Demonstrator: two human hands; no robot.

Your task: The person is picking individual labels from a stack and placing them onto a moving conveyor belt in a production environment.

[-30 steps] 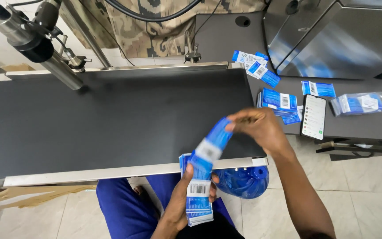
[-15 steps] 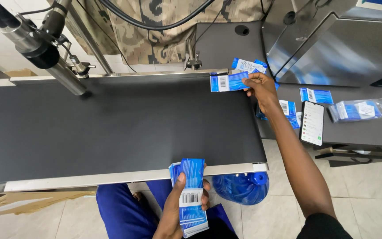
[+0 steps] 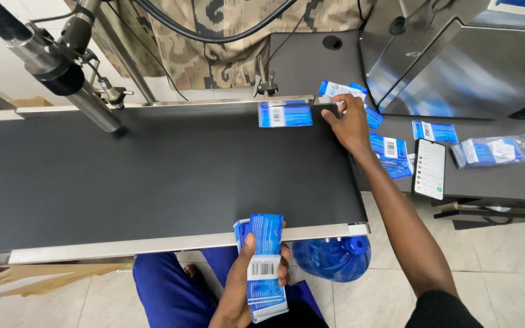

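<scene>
The left hand (image 3: 247, 285), at six o'clock below the belt's near rail, clasps a stack of blue sachets (image 3: 264, 267) fanned upright, thumb pressed across the top one so a single piece can be peeled off. The right hand (image 3: 349, 124), at one o'clock, lies open and empty on the black conveyor belt (image 3: 153, 170), just beside a lone blue sachet (image 3: 284, 114) lying flat at twelve o'clock against the far rail, barcode up.

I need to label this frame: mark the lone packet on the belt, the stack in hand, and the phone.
lone packet (image 3: 285, 114), head view, its middle
stack (image 3: 264, 270), head view, white barcode band
phone (image 3: 429, 169), head view, screen centre
</scene>
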